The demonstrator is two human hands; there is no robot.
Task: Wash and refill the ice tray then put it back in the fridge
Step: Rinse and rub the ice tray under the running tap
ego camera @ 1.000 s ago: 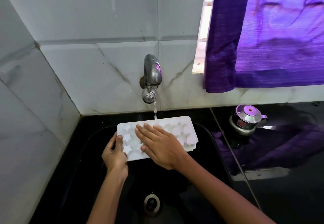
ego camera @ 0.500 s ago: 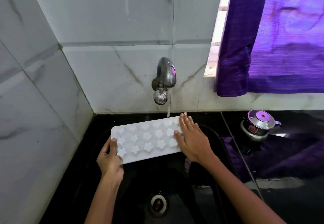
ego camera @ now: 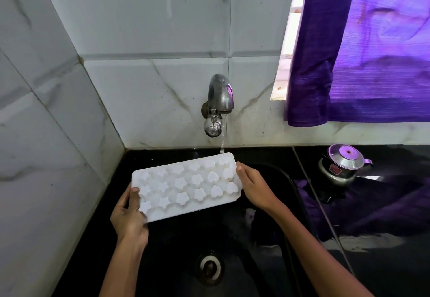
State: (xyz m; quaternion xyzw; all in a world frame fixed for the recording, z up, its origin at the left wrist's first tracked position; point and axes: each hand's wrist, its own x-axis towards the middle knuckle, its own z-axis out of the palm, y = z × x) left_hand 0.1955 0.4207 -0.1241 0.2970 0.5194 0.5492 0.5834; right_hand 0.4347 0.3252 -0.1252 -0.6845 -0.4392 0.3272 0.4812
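Two hands, one tray under the tap

Both ends of the ice tray (ego camera: 186,185) are held over the sink (ego camera: 288,185): the left hand (ego camera: 129,215) grips its near-left corner, the right hand (ego camera: 254,186) its right end. Its long axis runs left-right, the far-right corner under the tap (ego camera: 218,103) stream

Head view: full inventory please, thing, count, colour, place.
ice tray: 1, white, held over the sink under the water stream
tap: 1, steel, on the back wall, running
sink: 1, black, bottom centre
drain: 1, metal, sink floor
small lidded pot: 1, steel, counter right of the sink
curtain: 1, purple, upper right
wall tiles: several, white marbled, back and left
left hand: 1, grips the tray's left end
right hand: 1, holds the tray's right end
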